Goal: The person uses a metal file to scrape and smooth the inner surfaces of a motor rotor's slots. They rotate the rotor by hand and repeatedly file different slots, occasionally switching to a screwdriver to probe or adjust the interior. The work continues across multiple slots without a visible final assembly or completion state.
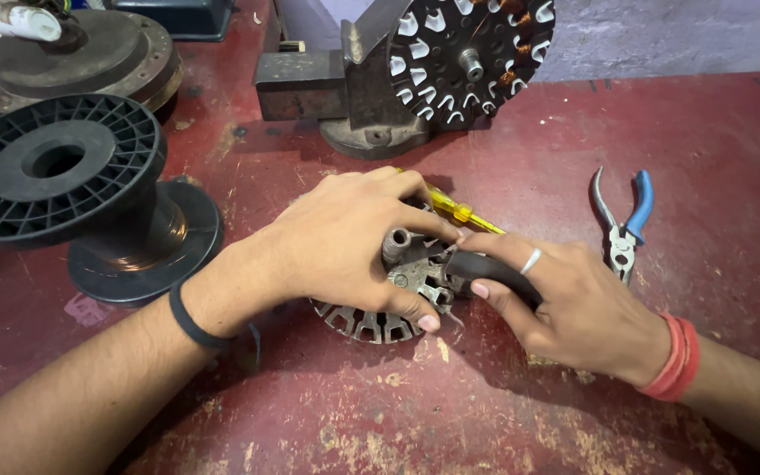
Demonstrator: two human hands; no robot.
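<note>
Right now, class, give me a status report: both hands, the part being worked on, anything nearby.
Left hand clamps slotted stator core. Right hand grips black tool handle against it. Blue-handled pliers lie right; black wire spool stands left.

No packages, labels, signs, screens.

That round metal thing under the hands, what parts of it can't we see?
Head view:
- Slotted metal core: mostly covered by the left hand.
- Black-handled tool: working end hidden behind the fingers; right hand wraps the handle.
- Yellow screwdriver: tip hidden by both hands.
</note>
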